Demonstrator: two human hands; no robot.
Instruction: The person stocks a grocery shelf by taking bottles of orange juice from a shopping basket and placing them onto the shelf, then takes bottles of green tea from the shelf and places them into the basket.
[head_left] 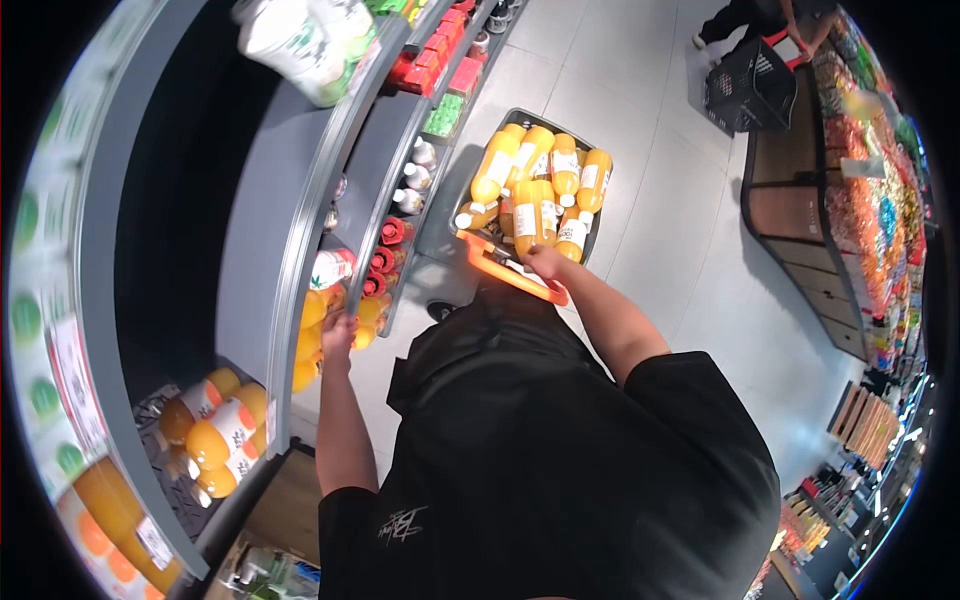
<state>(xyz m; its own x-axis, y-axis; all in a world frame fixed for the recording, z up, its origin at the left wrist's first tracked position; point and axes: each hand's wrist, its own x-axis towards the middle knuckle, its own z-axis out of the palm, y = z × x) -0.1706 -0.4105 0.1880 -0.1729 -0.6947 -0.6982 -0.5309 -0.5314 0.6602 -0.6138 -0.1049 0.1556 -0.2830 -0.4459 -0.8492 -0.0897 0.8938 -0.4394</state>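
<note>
My right hand (pixel 548 262) is closed at the near end of an orange juice bottle (pixel 535 215), which lies on top of others in a dark shopping basket (pixel 597 225). The basket's orange handle (pixel 515 272) is just below that hand. My left hand (pixel 340 334) is at the edge of the lower shelf on the left, right beside orange juice bottles (pixel 310 340) standing there. Its fingers are blurred and partly turned away, so whether it grips a bottle cannot be made out.
Bottles with red caps (pixel 383 260) and white-capped bottles (pixel 410 190) line the shelf further along. More juice bottles (pixel 225 430) lie on a shelf at lower left. A person (pixel 770 15) with a black basket (pixel 750 88) stands at a snack display (pixel 870 200) across the tiled aisle.
</note>
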